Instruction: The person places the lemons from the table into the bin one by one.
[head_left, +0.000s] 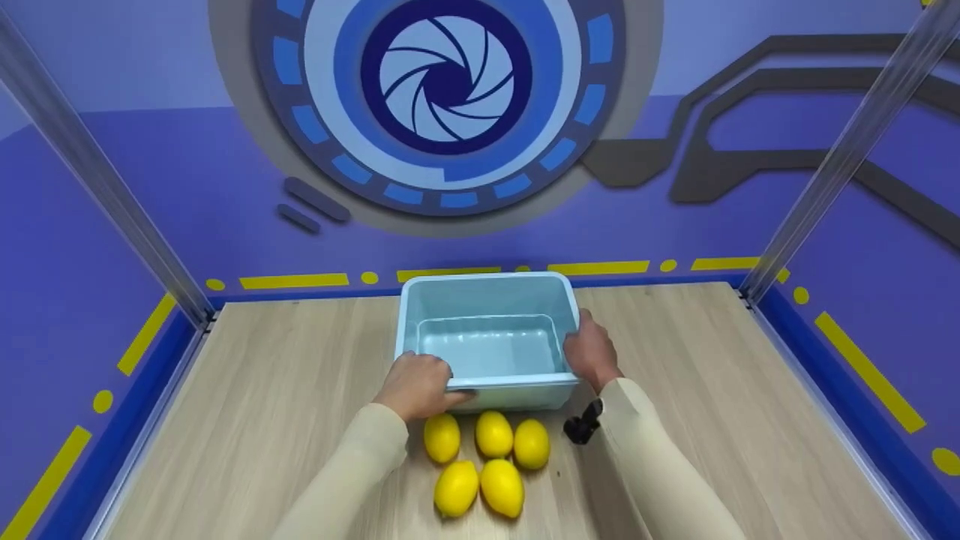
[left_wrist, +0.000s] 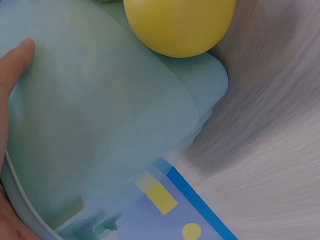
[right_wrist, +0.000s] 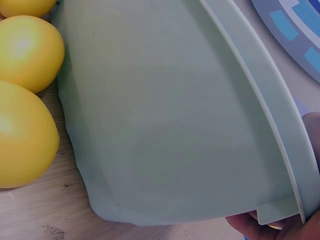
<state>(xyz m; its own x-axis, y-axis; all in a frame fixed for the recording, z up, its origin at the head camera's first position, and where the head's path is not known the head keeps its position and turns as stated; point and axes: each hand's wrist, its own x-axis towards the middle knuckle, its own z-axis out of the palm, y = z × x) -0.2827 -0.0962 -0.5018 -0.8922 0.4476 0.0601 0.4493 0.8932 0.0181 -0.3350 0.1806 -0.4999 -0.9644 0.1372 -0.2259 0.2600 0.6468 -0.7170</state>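
Observation:
A light blue plastic bin [head_left: 517,396] stands at the back of the table, with nothing inside it. My left hand [head_left: 415,384] grips its near left corner, the thumb [left_wrist: 19,62] lying along the outer front wall. At the right side, my right hand [head_left: 592,349] holds the rim, with fingers curled under it in the right wrist view. Several yellow lemons [head_left: 456,489] lie loose between my forearms, just in front of the bin. One lemon [left_wrist: 180,25] overlaps the bin's lower wall in the left wrist view.
The wood-grain table [head_left: 292,360] is bounded by blue printed panels [head_left: 150,180] at the back and sides. Clear upright posts [head_left: 847,150] stand at the back corners. A small black device [head_left: 583,422] sits by the right cuff.

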